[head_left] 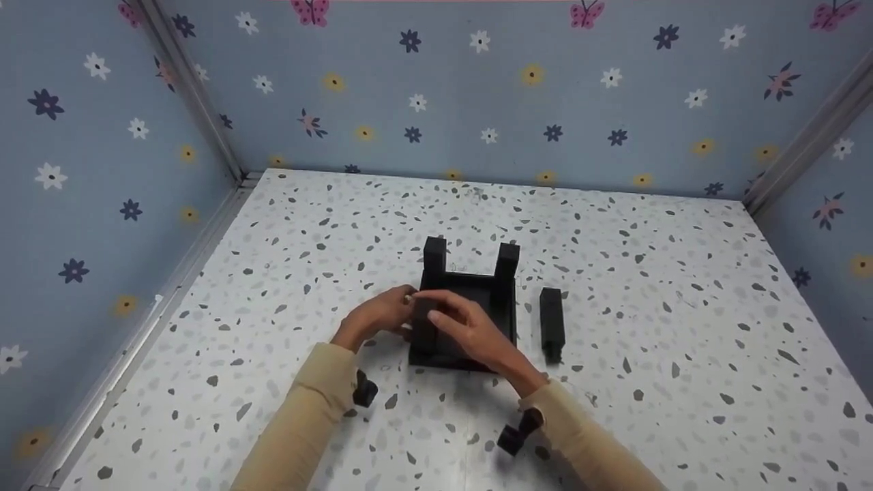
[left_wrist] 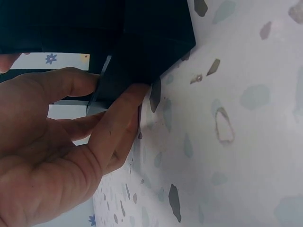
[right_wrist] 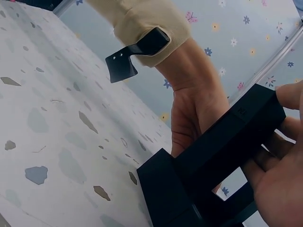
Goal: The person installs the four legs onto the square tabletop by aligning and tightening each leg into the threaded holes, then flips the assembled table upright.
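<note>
A black square panel with a raised rim (head_left: 455,364) lies on the table, with two black legs rising at its far corners, the left leg (head_left: 435,256) and the right leg (head_left: 508,260). A third black leg (right_wrist: 232,130) stands at its near left corner. My right hand (head_left: 481,337) grips the upper end of this leg between thumb and fingers. Low at the panel's left side, my left hand (head_left: 383,311) pinches the panel's edge, thumb on one face and fingers on the other, as the left wrist view shows. A loose black leg (head_left: 552,322) lies right of the panel, its narrower end toward me.
The speckled white table (head_left: 668,327) extends all around the panel. Blue flowered walls (head_left: 450,88) enclose it at the back and both sides, joined by metal corner strips. Black brackets stick out from both cuffs, the right bracket (head_left: 520,432) hanging low over the table.
</note>
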The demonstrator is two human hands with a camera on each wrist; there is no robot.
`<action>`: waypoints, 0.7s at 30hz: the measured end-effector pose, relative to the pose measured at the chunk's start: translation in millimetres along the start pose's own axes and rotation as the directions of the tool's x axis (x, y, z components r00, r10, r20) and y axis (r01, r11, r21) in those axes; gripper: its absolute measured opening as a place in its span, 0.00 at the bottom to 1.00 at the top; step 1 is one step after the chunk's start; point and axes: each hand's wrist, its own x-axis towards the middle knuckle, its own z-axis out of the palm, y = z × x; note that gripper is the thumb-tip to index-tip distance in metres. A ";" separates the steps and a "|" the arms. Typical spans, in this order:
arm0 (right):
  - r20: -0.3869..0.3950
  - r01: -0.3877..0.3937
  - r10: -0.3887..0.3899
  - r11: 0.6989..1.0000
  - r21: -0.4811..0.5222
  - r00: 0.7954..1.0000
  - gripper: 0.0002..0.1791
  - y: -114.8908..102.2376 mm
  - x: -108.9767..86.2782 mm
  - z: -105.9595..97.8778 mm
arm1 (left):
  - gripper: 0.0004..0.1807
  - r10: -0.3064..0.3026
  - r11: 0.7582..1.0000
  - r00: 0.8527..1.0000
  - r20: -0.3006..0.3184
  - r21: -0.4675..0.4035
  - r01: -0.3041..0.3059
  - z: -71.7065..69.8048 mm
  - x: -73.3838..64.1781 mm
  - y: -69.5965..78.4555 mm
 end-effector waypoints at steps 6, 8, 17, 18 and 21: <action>-0.143 -0.032 0.025 0.998 -0.048 0.989 0.18 -3.6 -0.6 -3.8 | 0.27 0.017 0.997 1.000 0.024 -0.080 -0.015 -1.1 -0.6 -0.3; -0.179 -0.034 0.028 0.999 -0.031 0.983 0.18 -5.7 -1.8 -7.3 | 0.27 0.022 0.996 0.999 0.028 -0.090 -0.020 -0.7 -0.2 0.0; -0.248 0.002 -0.007 1.000 -0.020 0.969 0.20 -14.7 -12.5 -30.0 | 0.27 0.027 0.997 0.999 0.027 -0.075 -0.025 0.4 -0.4 1.5; -0.256 0.006 -0.011 1.000 -0.021 0.967 0.21 -15.9 -14.0 -32.8 | 0.27 0.027 0.997 0.999 0.028 -0.069 -0.025 0.5 -0.6 1.7; -0.287 0.011 -0.021 0.999 -0.038 0.958 0.20 -18.9 -19.0 -40.9 | 0.27 0.023 0.998 0.999 0.028 -0.057 -0.021 0.8 -1.4 2.1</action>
